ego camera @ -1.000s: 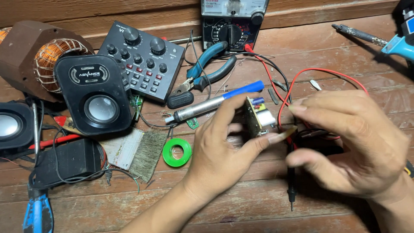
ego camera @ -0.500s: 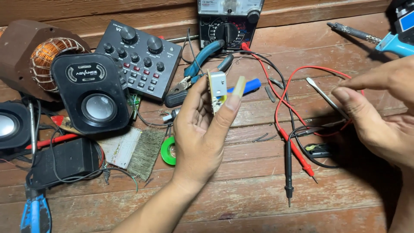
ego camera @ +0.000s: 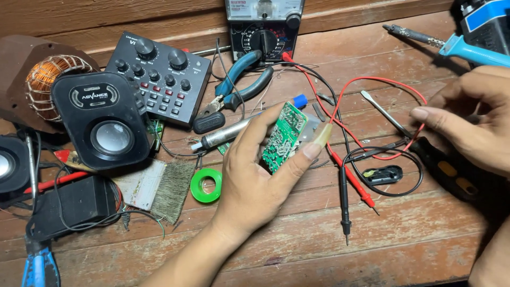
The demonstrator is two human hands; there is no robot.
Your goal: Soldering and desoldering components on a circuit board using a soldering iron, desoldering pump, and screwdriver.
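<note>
The left hand (ego camera: 255, 180) pinches a small green circuit board (ego camera: 284, 137) by its edges, lifted above the wooden surface (ego camera: 404, 234), solder side showing; it looks light, stiff and fragile, best held at the rims, while the right hand (ego camera: 473, 125) hovers nearby, loosely curled and empty.

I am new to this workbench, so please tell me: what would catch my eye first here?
At the centre, the left hand holds up a small green circuit board. At the right, the right hand hovers over a screwdriver and red test leads. At the left stands a black speaker.
</note>
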